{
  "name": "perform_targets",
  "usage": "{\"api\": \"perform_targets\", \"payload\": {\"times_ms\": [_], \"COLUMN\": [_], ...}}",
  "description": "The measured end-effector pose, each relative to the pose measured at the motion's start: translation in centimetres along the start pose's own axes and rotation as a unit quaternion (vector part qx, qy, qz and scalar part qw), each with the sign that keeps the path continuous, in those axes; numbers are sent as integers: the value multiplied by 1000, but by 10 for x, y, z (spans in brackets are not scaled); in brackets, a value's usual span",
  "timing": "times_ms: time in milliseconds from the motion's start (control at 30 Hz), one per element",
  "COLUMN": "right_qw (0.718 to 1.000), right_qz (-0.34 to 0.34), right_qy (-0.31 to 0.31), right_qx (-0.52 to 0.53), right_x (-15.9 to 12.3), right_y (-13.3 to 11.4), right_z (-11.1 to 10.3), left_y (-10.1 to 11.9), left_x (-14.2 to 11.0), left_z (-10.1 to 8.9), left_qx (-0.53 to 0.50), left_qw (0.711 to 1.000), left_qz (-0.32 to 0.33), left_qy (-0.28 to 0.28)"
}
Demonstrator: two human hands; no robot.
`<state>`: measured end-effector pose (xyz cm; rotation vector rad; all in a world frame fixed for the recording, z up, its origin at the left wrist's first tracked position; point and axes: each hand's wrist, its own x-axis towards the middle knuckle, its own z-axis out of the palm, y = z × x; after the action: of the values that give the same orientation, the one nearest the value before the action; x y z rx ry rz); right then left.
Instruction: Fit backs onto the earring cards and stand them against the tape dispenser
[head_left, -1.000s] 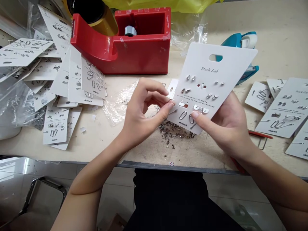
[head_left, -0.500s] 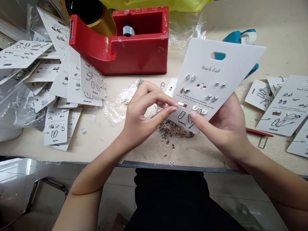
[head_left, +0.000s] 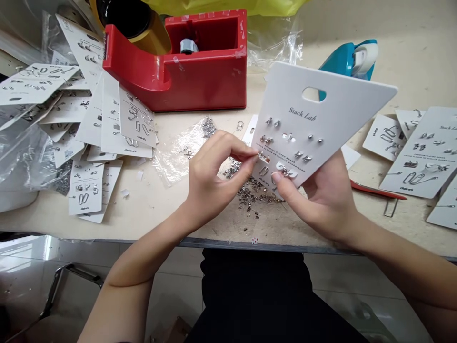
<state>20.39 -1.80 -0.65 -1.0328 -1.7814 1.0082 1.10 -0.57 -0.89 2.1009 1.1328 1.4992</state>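
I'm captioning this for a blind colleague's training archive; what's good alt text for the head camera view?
Two hands work over a white Claire's earring card: the right hand holds it tilted, while the left hand pinches at its edge above scattered small metal parts. A red tape dispenser and more cards lie beyond.

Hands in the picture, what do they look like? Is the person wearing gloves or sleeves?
Left hand and right hand are bare: no gloves, rings or watch show. The slim fingers have short nails. The forearms show no sleeves. Black clothing covers the lap.
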Motion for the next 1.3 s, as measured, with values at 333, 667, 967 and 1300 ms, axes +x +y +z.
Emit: {"api": "perform_targets", "payload": {"times_ms": [333, 667, 967, 1300], "right_qw": [1000, 998, 998, 996], "right_qz": [-15, -36, -55, -86], "right_qy": [-16, -38, -34, -19], "right_qx": [4, 40, 23, 32], "right_x": [-2, 0, -2, -3], "right_y": [-2, 1, -1, 0], "right_z": [2, 2, 3, 5], "left_y": [3, 3, 5, 9], "left_x": [0, 1, 2, 3], "left_z": [2, -2, -1, -1], "left_qx": [25, 50, 56, 18], "left_qw": [999, 997, 995, 999], "left_qz": [39, 61, 67, 29], "left_qy": [1, 19, 45, 42]}}
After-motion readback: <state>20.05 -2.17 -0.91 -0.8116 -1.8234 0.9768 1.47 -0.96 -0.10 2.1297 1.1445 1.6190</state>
